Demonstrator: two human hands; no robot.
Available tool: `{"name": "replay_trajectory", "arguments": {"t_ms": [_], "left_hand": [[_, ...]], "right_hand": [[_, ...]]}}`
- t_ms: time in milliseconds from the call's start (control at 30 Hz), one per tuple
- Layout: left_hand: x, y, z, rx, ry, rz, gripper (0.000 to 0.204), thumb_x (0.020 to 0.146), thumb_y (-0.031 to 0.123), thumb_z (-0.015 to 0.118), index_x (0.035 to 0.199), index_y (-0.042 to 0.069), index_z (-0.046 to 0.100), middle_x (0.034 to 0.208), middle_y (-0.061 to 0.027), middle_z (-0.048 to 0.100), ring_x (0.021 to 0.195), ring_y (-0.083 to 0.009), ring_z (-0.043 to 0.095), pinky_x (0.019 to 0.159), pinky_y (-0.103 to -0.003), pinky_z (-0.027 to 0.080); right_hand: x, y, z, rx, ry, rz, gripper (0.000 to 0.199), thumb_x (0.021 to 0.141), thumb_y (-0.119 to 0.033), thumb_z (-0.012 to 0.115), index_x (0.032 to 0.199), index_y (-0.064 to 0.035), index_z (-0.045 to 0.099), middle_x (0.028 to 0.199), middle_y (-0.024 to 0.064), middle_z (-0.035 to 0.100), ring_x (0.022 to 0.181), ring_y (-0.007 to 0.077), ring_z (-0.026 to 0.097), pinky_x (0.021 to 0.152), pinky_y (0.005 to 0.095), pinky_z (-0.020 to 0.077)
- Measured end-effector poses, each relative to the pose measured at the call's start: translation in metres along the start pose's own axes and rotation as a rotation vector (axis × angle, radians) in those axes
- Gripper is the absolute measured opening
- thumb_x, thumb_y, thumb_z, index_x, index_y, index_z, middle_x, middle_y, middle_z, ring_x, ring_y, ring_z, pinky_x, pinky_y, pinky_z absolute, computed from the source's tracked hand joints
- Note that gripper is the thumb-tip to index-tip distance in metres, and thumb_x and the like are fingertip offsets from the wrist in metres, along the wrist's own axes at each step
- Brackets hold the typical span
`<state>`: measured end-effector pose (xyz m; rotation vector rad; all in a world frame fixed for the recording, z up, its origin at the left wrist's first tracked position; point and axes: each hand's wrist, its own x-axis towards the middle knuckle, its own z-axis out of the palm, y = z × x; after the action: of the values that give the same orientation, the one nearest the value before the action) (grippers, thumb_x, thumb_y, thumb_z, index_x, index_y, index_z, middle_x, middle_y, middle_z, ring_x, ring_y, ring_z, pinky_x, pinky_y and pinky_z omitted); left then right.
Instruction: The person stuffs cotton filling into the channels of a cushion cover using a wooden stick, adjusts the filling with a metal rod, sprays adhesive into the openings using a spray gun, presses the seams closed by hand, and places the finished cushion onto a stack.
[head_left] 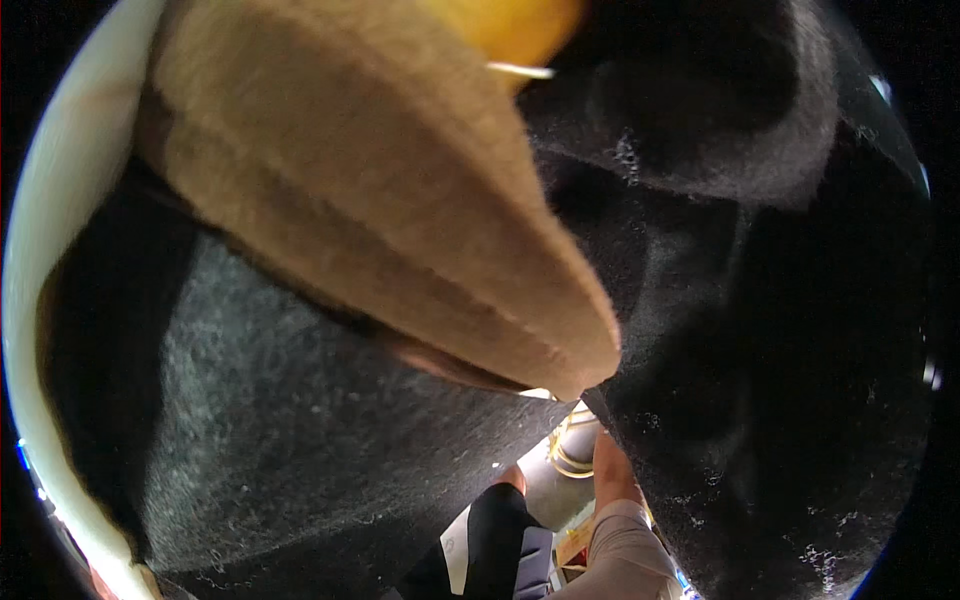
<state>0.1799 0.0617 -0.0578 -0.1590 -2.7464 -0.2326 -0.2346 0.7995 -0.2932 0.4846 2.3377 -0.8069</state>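
Note:
A soft, fuzzy tan piece [370, 200], shaped like a long tapering flap with a darker groove, fills the upper middle right up close. Around and beneath it spreads black fuzzy cloth [300, 430], with a thick rounded black fold [690, 130] at the upper right. Together they look like parts of a plush thing, whose kind I cannot make out. A yellow patch [510, 30] touches the top edge. Neither of my hands can be seen; the cloth hides most of the view.
Through a small gap low in the middle show bare skin [612, 470], a light pinkish garment [625, 555] and a black one [495, 540]. Beyond lies a pale surface with a yellow loop [570, 465]. A whitish band [50, 250] curves along the left rim.

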Motion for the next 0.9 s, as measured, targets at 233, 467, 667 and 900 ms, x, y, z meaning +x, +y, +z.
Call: {"name": "replay_trajectory", "arguments": {"t_ms": [233,467,667,900], "left_hand": [[0.088,0.069,0.069,-0.077,-0.031,0.031,0.051,0.107,0.033,0.038,0.147,0.002,0.046,0.153,-0.0259,0.043,0.141,-0.043,0.041,0.119,-0.055,0.029],[0.014,-0.013,0.027,-0.106,-0.043,0.024,0.05,0.107,0.032,0.038,0.146,0.001,0.047,0.152,-0.0258,0.044,0.141,-0.0425,0.042,0.119,-0.054,0.03],[0.014,-0.012,0.037,-0.137,-0.053,0.005,0.05,0.107,0.031,0.039,0.145,0.0,0.049,0.152,-0.0258,0.044,0.141,-0.0421,0.042,0.119,-0.053,0.03],[0.032,-0.003,0.026,-0.153,-0.093,-0.008,0.049,0.106,0.03,0.039,0.143,-0.001,0.05,0.152,-0.0257,0.044,0.141,-0.0417,0.043,0.119,-0.053,0.03]], "right_hand": [[-0.047,0.096,0.051,-0.027,0.167,0.092,0.066,0.078,-0.016,0.074,0.139,-0.0019,0.055,0.12,0.0213,0.068,0.112,0.0326,0.066,0.096,0.0399,0.0511],[-0.146,0.221,0.293,-0.068,0.308,0.131,0.068,0.078,-0.018,0.076,0.14,-0.0018,0.054,0.12,0.0215,0.068,0.112,0.0329,0.066,0.096,0.0406,0.051],[-0.218,0.275,0.446,-0.12,0.427,0.165,0.071,0.077,-0.02,0.078,0.141,-0.0018,0.053,0.121,0.0215,0.067,0.113,0.0332,0.065,0.096,0.0412,0.0509],[-0.305,0.288,0.559,-0.166,0.535,0.218,0.074,0.076,-0.022,0.08,0.141,-0.0017,0.052,0.122,0.0217,0.067,0.114,0.0335,0.065,0.097,0.0419,0.0508]]}}
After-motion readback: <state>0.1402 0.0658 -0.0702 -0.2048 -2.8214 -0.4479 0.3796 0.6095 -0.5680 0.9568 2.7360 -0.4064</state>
